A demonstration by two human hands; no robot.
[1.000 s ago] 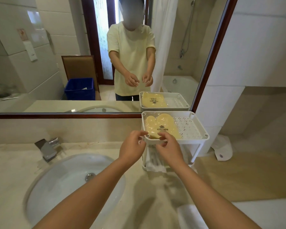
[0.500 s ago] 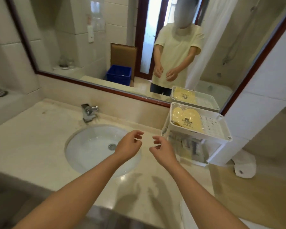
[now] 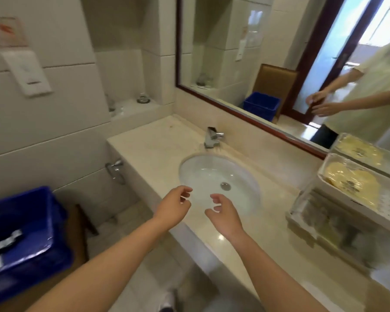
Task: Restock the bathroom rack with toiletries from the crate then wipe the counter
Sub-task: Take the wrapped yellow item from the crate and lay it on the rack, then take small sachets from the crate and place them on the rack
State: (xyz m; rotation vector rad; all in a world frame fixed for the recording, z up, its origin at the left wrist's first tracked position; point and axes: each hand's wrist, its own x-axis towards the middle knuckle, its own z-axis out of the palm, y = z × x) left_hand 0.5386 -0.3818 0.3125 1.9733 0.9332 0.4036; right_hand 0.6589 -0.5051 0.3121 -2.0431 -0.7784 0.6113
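**Both hands empty over sink; rack right, crate left**

The left hand and right hand hung side by side, apart, above the near rim of the sink. Their fingers were loosely curled and held nothing. The rack stood on the counter at right, against the mirror. Its top tray held yellow packets; the lower tier was blurred. The blue crate sat low at left, off the counter, on a wooden seat, with silvery packets inside. 1 tap stood behind the sink. The counter's front edge ran beneath both forearms.
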